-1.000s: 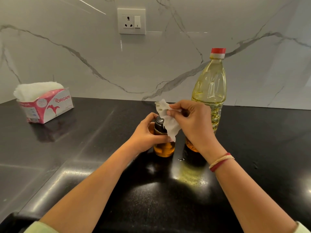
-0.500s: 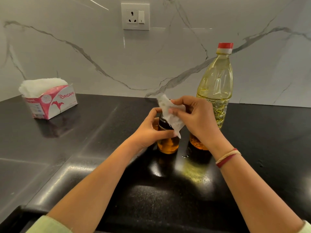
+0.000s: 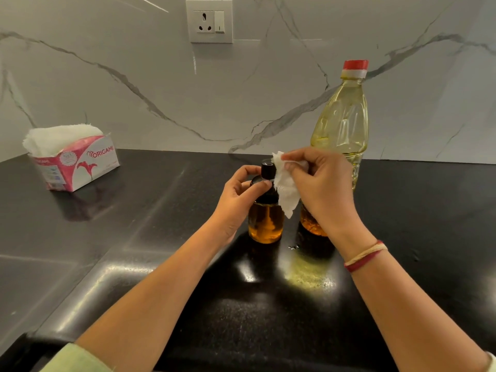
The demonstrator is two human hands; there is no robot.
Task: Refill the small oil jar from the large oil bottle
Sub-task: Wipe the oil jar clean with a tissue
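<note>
The small oil jar [image 3: 265, 224], amber-filled with a black cap [image 3: 268, 170], stands on the tabletop [image 3: 161, 210] just beside the large oil bottle [image 3: 341, 124]. The left hand [image 3: 237, 200] has its grip round the jar's neck. The right hand [image 3: 322, 189] has its grip pinching a white tissue [image 3: 287, 189] against the cap.

Brightness: even, soft indoor light.
Glare: white hotspots from overhead on the glossy black desk [image 3: 161, 264]; yellow glow below the large oil bottle [image 3: 341, 124].
Shadows: faint, with a dim reflection by the tissue box [image 3: 80, 165].
Sharpness: crisp centre, softer bottom corners.
Distortion: wide-angle; the desk's back edge bows and the wall socket [image 3: 209, 21] leans.
</note>
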